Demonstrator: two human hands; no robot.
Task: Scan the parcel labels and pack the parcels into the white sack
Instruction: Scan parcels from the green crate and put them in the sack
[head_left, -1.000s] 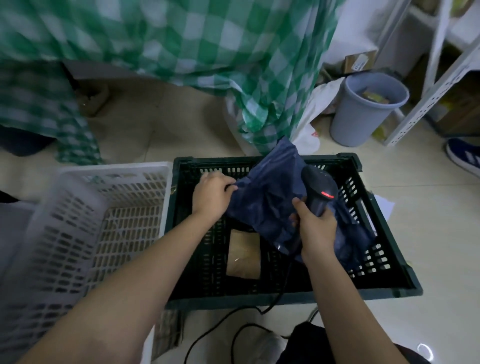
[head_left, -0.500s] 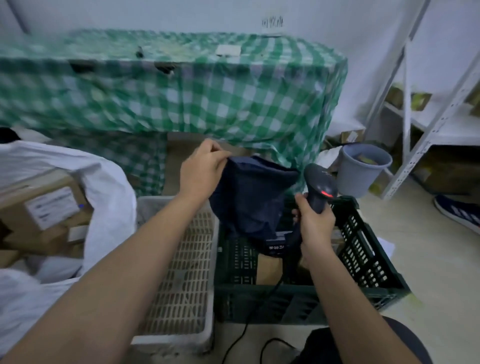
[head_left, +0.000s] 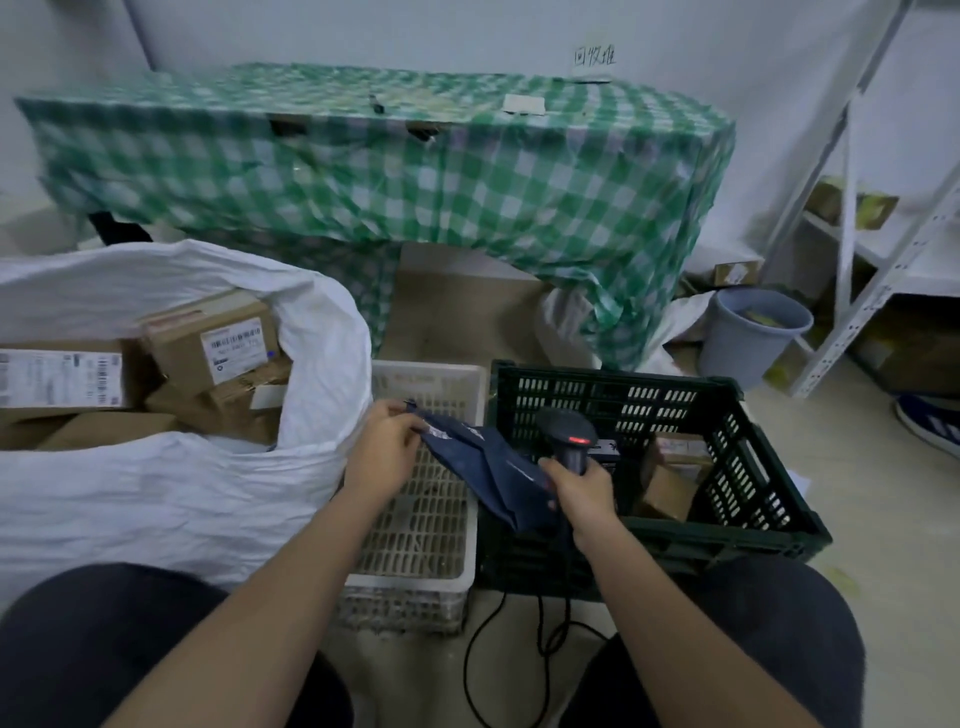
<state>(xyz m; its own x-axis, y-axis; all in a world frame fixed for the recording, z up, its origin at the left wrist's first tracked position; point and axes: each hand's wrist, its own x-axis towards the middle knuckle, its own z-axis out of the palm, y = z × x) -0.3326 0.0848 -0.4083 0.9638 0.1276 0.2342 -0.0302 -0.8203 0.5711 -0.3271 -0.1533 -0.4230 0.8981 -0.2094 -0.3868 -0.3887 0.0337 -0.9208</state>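
While my left hand (head_left: 382, 452) pinches the dark mailer (head_left: 491, 475), long axis slanting toward my scanner-gripping right hand (head_left: 576, 488), the white sack (head_left: 171, 499) probably gapes nearer my left.

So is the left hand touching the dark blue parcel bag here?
Touching. The head view shows the left hand pinching the top corner of the dark blue parcel bag above the white crate.

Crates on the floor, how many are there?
2. The white crate sits beside the white sack, and the dark green crate stands right of it, touching it. More could be hidden outside the view.
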